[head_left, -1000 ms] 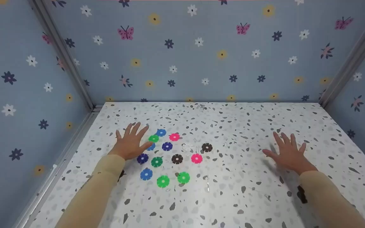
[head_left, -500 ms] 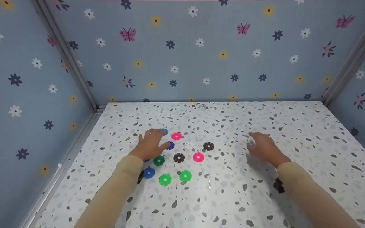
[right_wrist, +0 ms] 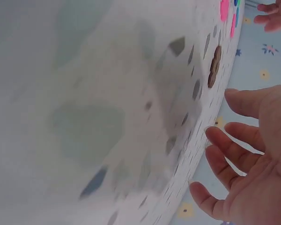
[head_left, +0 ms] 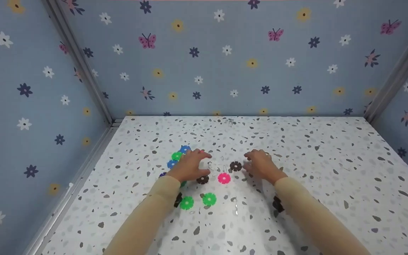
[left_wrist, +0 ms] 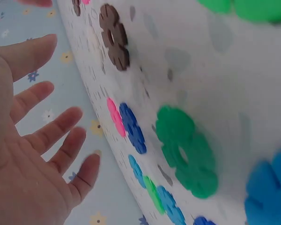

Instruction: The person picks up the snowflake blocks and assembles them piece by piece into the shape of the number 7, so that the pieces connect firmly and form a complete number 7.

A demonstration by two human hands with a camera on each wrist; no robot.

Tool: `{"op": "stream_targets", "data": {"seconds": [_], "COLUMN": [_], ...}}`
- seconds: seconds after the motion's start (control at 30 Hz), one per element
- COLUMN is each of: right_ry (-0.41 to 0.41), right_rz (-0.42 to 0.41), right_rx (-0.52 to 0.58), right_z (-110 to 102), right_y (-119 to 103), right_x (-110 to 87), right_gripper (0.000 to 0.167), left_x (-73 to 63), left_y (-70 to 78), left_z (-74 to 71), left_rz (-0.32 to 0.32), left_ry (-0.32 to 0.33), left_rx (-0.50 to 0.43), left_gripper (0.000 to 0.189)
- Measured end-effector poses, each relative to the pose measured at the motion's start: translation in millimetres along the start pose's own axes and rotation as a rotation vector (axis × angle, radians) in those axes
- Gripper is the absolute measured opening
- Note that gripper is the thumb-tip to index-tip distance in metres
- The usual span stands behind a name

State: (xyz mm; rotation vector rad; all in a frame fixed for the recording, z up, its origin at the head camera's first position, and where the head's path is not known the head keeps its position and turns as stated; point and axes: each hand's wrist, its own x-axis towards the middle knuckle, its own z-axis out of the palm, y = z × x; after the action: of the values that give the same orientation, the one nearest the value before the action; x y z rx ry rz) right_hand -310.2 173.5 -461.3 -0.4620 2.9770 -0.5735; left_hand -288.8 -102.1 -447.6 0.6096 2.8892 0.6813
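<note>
Left hand (head_left: 189, 166) and right hand (head_left: 262, 165) moved inward; apart, loosely spread, clasping nothing. Brown, flower-shaped, plastic-looking disc (head_left: 236, 166) between them lies flat, presumably because it's thin.

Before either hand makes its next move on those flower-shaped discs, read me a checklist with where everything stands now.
1. Left hand, grip empty: ok, it holds nothing.
2. Right hand, grip empty: ok, it holds nothing.
3. Brown disc beside the right hand uncovered: ok, in full view from the head camera.
4. Pink disc between the hands uncovered: ok.
5. Other brown disc uncovered: not ok, the left hand overlaps it in the head view.
6. Full disc count: cannot tell, some are hidden in the head view.
</note>
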Motion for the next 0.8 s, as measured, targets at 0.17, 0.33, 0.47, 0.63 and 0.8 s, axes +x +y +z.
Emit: {"op": "stream_targets", "data": {"seconds": [0.17, 0.33, 0.47, 0.63, 0.8], "right_ry": [-0.05, -0.066, -0.063, -0.054, -0.037], "right_rz": [0.044, 0.067, 0.084, 0.118, 0.141], "right_rx": [-0.006, 0.021, 0.037, 0.107, 0.191], "right_z": [9, 16, 19, 20, 20], "right_y": [-12, -18, -19, -20, -21], "right_x": [8.4, 14.9, 16.4, 18.3, 19.3], "right_gripper": [0.048, 0.042, 0.035, 0.03, 0.028], "left_x": [4.7, 10.9, 14.1, 15.9, 16.0], "left_y": [9.2, 11.7, 12.9, 14.4, 17.9], "left_z": [3.0, 5.1, 9.4, 12.8, 15.5], "left_rz": [-0.016, -0.025, -0.021, -0.022, -0.032], "left_ry": [-0.061, -0.082, -0.097, -0.115, -0.127], "left_rx": [-0.045, -0.034, -0.045, -0.043, -0.055], "left_gripper": [0.043, 0.046, 0.053, 0.054, 0.054]}}
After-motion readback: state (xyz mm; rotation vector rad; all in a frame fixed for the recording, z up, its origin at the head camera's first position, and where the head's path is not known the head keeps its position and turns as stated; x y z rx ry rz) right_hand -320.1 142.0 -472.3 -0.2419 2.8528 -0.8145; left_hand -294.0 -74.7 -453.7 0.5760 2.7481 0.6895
